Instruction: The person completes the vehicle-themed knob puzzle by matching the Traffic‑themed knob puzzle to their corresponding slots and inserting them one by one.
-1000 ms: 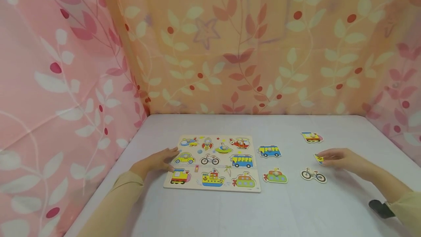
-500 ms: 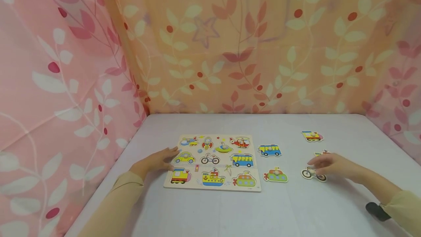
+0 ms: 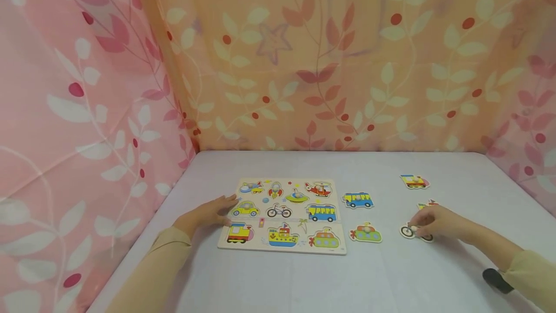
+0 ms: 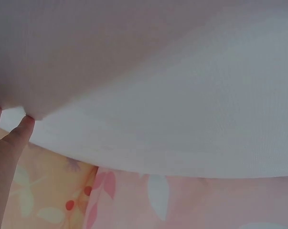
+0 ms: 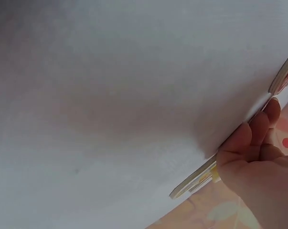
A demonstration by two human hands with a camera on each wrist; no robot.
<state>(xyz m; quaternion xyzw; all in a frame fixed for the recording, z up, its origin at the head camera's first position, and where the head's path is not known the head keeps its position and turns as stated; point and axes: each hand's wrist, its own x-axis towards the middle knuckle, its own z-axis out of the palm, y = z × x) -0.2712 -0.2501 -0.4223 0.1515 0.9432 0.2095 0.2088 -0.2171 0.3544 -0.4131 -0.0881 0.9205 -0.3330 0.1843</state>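
My left hand (image 3: 207,214) rests at the left edge of a wooden peg puzzle board (image 3: 258,241), thumb and fingers spread along it. To the right of the board, my right hand (image 3: 445,224) pinches the small knob of a bicycle puzzle piece (image 3: 407,231) on the white table. Just behind that hand lies a boat piece (image 3: 423,206), partly hidden by it. In the right wrist view, the fingers of the right hand (image 5: 256,152) are curled, with a piece's edge on either side. The left wrist view shows two fingertips of the left hand (image 4: 10,148).
A train piece (image 3: 414,182) lies farther back at the right. Between the board and my right hand lie a bus piece (image 3: 358,200) and a submarine piece (image 3: 367,233). Knobbed plane, rocket, saucer, helicopter and car pieces sit in the board. Flowered curtains (image 3: 317,62) enclose the table.
My right hand has let go of the boat piece, leaving it behind the bicycle piece, moved forward and left, and closed its fingertips on the bicycle's knob. The left hand stays at the board.
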